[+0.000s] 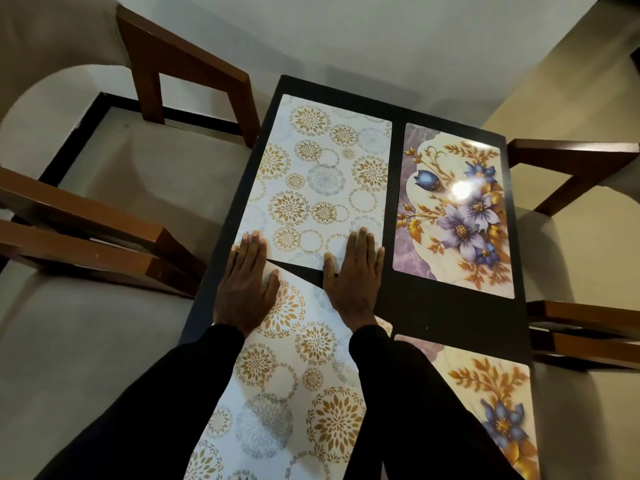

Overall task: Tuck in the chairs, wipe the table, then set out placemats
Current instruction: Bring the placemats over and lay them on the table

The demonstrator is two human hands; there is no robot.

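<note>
Pale floor and a white wall surround a dark table [450,313], seen from the head camera looking down its length. Four placemats lie on it in two columns.

On the left, the far gold-circle placemat [322,174] sits square to the table edge. The near gold-circle placemat [287,393] lies skewed, its far corner meeting the other's near edge, with a dark wedge of tabletop showing between them. On the right, the far floral placemat [457,209] lies just beside the far gold one, a glare spot on its glossy face. The near floral placemat [495,410] is well apart from it across a bare strip of table.

Both hands are flat with straight fingers, gripping nothing. The left hand [244,289] presses its fingertips on the far gold mat's near edge, palm over the skewed mat's corner. The right hand [353,282] rests likewise, fingertips on the far mat. Black sleeves [173,393] cover both arms.

Wooden chairs stand near the table: a far left chair [187,67], a near left chair [86,237], a far right chair [571,161] and a near right chair [585,334].
</note>
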